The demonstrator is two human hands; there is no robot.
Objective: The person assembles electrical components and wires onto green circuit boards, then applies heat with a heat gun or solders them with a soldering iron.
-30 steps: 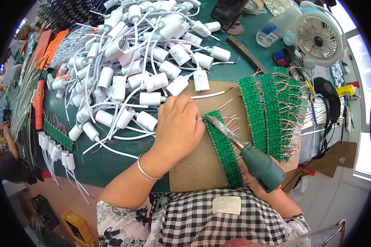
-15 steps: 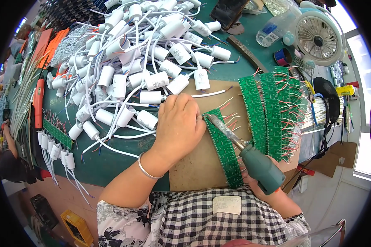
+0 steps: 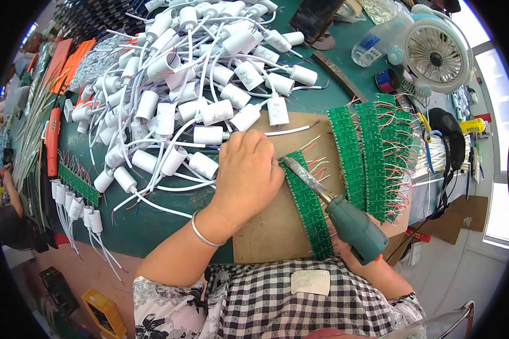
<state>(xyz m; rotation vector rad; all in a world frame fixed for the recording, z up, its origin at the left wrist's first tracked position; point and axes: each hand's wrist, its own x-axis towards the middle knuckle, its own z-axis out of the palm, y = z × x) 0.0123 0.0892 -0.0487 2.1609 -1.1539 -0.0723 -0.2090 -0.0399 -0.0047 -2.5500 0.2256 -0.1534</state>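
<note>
My left hand (image 3: 249, 169) is closed in a pinch at the top end of a green circuit board strip (image 3: 308, 206). What its fingertips hold is hidden behind the knuckles. My right hand (image 3: 349, 257), mostly covered by the handle, grips a soldering iron (image 3: 356, 226) with a dark green body. The iron's worn metal tip reaches the strip's top end, close beside my left fingers. Red and white wires stick out from the strip's right edge. The strip lies on a brown board (image 3: 260, 237). A white cable (image 3: 288, 132) passes just beyond my left hand.
White cylindrical lamp holders (image 3: 218, 113) with cables are heaped at the back left. More wired green strips (image 3: 373, 164) stand in rows on the right. Behind them are a small fan (image 3: 435, 56), a plastic bottle (image 3: 373, 45) and a solder spool (image 3: 387, 81). An orange tool (image 3: 53, 141) lies far left.
The soldering iron has shifted very slightly left and upward, its tip still at the strip's top end. My left hand stays almost in place, still pinched.
</note>
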